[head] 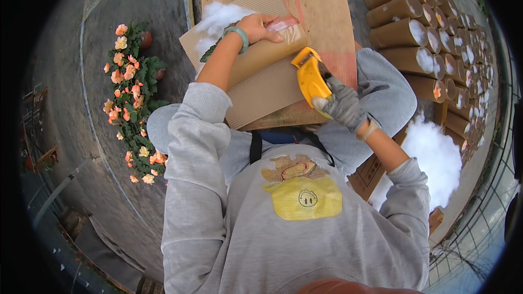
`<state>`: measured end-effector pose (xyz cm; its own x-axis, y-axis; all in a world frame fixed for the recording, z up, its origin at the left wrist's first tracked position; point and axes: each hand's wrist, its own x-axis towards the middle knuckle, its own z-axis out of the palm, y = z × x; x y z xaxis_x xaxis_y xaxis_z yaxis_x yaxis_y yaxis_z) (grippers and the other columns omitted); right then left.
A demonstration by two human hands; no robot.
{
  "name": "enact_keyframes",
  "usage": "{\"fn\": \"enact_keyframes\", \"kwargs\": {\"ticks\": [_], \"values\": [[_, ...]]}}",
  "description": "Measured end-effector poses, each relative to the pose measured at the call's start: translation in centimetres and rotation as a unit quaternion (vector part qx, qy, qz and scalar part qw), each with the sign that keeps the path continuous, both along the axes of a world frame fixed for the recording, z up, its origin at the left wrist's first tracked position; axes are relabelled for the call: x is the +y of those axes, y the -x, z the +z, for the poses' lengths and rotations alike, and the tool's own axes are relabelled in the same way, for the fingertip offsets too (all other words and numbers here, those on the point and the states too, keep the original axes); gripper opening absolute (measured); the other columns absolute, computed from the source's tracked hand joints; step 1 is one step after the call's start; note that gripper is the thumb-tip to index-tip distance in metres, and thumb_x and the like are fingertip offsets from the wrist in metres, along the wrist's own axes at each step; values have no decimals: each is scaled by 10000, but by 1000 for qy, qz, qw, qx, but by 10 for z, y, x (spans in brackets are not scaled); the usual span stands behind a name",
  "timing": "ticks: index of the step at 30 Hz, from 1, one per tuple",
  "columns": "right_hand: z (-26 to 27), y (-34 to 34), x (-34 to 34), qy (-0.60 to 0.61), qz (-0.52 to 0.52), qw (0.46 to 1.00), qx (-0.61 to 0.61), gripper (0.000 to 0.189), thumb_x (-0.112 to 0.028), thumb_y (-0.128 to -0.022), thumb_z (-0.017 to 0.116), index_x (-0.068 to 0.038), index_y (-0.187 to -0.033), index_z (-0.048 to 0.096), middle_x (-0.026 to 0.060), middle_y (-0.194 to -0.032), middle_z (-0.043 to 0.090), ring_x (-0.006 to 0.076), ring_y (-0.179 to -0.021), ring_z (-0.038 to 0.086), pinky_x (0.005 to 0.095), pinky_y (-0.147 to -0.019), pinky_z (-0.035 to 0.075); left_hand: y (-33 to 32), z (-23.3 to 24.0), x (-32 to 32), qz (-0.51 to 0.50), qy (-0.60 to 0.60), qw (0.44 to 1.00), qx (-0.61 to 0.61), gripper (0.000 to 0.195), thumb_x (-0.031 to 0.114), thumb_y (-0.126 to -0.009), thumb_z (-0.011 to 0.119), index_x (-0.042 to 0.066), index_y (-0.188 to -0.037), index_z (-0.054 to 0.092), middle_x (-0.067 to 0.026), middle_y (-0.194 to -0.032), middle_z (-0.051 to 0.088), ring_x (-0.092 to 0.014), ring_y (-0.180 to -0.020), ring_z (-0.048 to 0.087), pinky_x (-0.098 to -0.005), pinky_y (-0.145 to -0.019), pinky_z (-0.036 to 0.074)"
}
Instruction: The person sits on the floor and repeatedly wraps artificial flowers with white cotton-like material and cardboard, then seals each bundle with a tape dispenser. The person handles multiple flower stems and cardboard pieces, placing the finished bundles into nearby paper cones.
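Observation:
My bare left hand, with a green bangle at the wrist, holds down a roll of brown corrugated cardboard. Clear tape shines at the roll's right end beside a reddish patch. White fluffy stuffing and a few green leaves show at its left; what lies inside is mostly hidden. In a grey knitted glove, my right hand grips a yellow tape dispenser, its head just off the roll's lower right. Under the roll lies a corrugated sheet.
A large cardboard sheet spans my lap as a work surface. Potted peach-coloured begonias lie along the floor at left. Many finished-looking cardboard tubes are stacked at right, stuffed with white fluff. A box with a white fluff heap stands nearby.

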<state>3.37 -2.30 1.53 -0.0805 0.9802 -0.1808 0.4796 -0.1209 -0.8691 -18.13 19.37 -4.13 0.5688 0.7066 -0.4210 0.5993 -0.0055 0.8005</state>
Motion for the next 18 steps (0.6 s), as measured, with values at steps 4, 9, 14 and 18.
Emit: {"fn": "enact_keyframes", "kwargs": {"ticks": [4,9,14,18], "values": [[-6,-29,14,43,-15,960,-275,599,-375,-757,697,-3,-1176,488,202,-949,621,331,-824,627,407,-669,505,-1,10,-1,4,64,998,10,817,284,-587,818,-19,-1275,498,-138,-1164,612,-213,-1032,590,-275,-934,417],[-15,-13,54,-298,83,879,-363,679,-295,-649,759,-27,-1203,470,186,-1100,566,317,-1064,540,462,-960,374,-8,31,-47,-82,-81,990,81,753,383,-547,792,-46,-1124,565,-194,-1049,632,-311,-934,618,-345,-856,464],[-22,38,93,-159,278,879,-354,726,-239,-543,790,-43,-1172,484,151,-1107,551,322,-1113,496,470,-1039,278,-20,49,-120,48,-197,964,173,558,253,-655,713,-7,-1119,546,-151,-1028,634,-359,-879,602,-425,-832,472],[-17,42,108,-98,318,878,-343,749,-257,-504,823,-48,-1147,503,153,-1073,571,323,-1075,521,424,-1004,329,22,67,-195,-84,-454,881,-100,570,-3,-739,530,33,-1300,434,-115,-1338,479,-264,-1214,478,-440,-1016,356]]}}
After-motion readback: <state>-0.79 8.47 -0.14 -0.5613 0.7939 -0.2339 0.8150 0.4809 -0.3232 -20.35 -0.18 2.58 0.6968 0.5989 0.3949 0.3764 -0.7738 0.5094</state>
